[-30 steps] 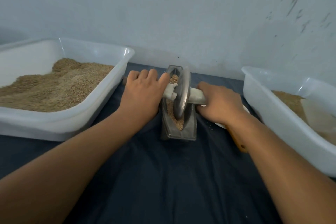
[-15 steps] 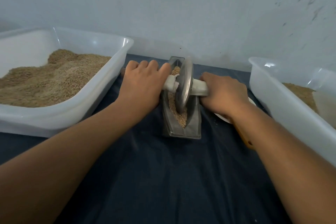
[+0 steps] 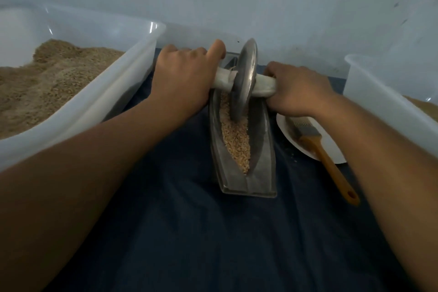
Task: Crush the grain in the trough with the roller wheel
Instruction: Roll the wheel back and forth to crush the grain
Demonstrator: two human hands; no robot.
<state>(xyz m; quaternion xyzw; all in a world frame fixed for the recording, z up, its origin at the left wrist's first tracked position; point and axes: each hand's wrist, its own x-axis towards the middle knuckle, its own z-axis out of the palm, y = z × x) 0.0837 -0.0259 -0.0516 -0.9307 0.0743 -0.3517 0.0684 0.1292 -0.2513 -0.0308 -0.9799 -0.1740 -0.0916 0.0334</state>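
Head view: both hands grip the roller wheel's axle, rolling it through grain in the trough.

Nearest, dark cloth fills the lower frame. At centre the metal trough runs away from the viewer, its near groove holding grain that looks partly broken but coarse, so I judge crushing is underway with more passes needed. Right of it a brush rests on a white plate. Beyond, the roller wheel stands in the trough's far half; left hand and right hand curl round its wrapped handles. Grain-filled tubs sit at left and right.
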